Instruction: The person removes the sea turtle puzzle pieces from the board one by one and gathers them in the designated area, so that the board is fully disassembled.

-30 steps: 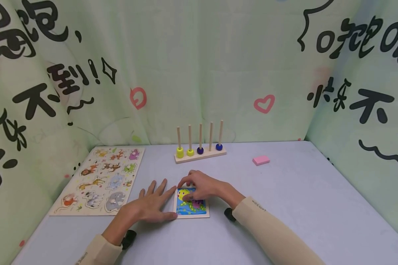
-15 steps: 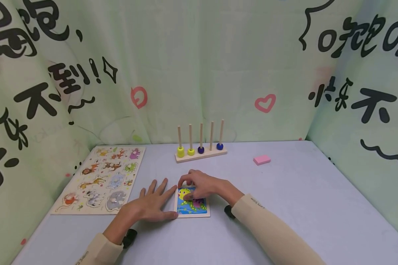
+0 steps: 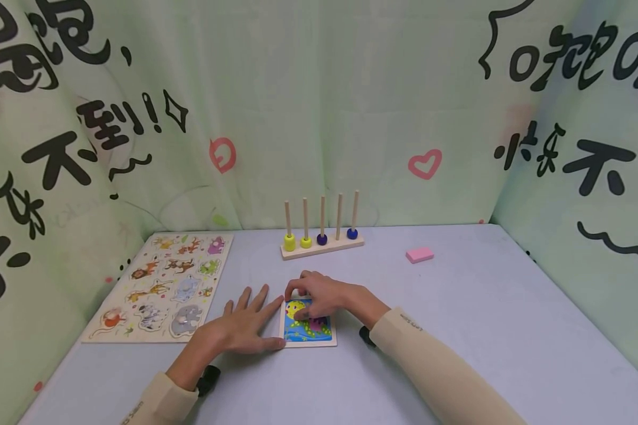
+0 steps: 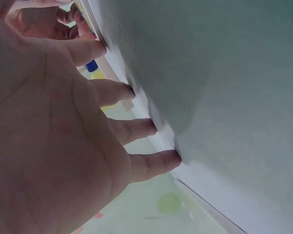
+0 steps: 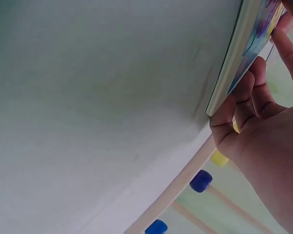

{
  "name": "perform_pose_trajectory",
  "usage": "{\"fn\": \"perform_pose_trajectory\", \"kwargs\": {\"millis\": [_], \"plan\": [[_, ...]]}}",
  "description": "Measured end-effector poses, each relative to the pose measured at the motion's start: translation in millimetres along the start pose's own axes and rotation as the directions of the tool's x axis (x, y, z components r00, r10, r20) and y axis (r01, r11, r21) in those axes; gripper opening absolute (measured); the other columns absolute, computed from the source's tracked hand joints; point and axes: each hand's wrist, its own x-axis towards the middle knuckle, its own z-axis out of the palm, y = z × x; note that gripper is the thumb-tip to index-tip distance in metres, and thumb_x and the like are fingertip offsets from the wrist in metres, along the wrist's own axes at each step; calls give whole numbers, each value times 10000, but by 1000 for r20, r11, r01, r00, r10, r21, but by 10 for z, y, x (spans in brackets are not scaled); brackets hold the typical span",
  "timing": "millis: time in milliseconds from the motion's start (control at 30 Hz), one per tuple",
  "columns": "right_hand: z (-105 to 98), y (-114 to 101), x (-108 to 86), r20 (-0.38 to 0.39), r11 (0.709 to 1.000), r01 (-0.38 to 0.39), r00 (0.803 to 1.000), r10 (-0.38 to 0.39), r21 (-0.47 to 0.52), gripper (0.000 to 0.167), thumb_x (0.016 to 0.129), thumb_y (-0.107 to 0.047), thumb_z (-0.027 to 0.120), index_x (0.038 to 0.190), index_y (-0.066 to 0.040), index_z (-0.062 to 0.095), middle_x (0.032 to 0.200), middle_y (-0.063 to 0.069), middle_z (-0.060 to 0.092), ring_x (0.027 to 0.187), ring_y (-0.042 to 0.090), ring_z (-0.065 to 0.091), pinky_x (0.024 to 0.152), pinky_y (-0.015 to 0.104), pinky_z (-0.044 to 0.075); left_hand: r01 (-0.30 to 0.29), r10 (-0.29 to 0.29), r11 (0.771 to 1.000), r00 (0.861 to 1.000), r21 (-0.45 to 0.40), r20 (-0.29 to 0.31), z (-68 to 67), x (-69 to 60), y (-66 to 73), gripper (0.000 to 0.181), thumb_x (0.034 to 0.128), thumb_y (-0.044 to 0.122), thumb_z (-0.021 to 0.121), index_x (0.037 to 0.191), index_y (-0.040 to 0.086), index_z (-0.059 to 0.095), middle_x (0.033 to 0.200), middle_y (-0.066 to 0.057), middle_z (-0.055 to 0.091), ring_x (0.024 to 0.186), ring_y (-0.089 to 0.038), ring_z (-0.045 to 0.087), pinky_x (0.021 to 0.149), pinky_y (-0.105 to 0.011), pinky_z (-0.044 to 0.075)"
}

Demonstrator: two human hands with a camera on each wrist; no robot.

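Observation:
A small wooden-framed jigsaw puzzle (image 3: 308,336) with a blue, yellow and purple picture lies flat on the table. My left hand (image 3: 243,324) lies spread at its left side, thumb and index fingertip touching the two left corners of the frame. My right hand (image 3: 324,295) reaches over the far part of the puzzle. Its thumb rests on the picture and the bent index finger is at the far left corner. In the right wrist view, several curled fingers (image 5: 244,90) sit against the puzzle's edge (image 5: 234,58). The hand covers the picture's upper right part.
A large animal puzzle board (image 3: 162,289) lies at the left. Behind the hands stands a wooden peg rack (image 3: 321,251) with yellow and dark blue beads on its pegs. A pink block (image 3: 419,255) lies at the back right. Printed curtains (image 3: 361,118) surround the table (image 3: 457,319).
Both hands and the puzzle keep almost the same position. Only a slight shift of the whole head view shows.

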Motion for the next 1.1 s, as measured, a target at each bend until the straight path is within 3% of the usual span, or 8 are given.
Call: {"fn": "perform_pose_trajectory", "kwargs": {"millis": [233,433,800,1100], "plan": [[18,9,15,0,1000,-7,1000,7,9,319,957,-303,785,1256,-287,675,1254,69,605,1203,239,558,1081,543,496,6,-7,1000,1000,-18,-20,75,54,-70,942,928,677,638,1690,249,287,1800,-172,99,1641,-540,32,1246,-808,116],[13,2,11,1,1000,0,1000,0,19,315,960,-285,781,1254,-279,668,1260,77,603,1194,235,542,1077,553,473,9,-9,1000,1000,-11,10,13,25,-18,938,939,661,633,1695,241,271,1796,-190,95,1636,-553,31,1245,-811,108],[13,17,14,-5,999,7,1000,-6,37,321,955,-254,797,1244,-258,659,1228,79,605,1136,218,535,1012,503,494,6,-6,1000,1000,18,-4,-8,-2,13,938,936,643,650,1687,207,294,1785,-213,137,1623,-572,88,1223,-825,157],[31,2,3,-36,998,16,999,-14,61,325,952,-235,804,1241,-251,656,1249,100,614,1173,244,530,1033,512,495,2,-2,1000,1000,16,-5,-5,1,10,938,939,647,645,1688,205,291,1785,-214,137,1622,-575,90,1222,-825,158]]}}
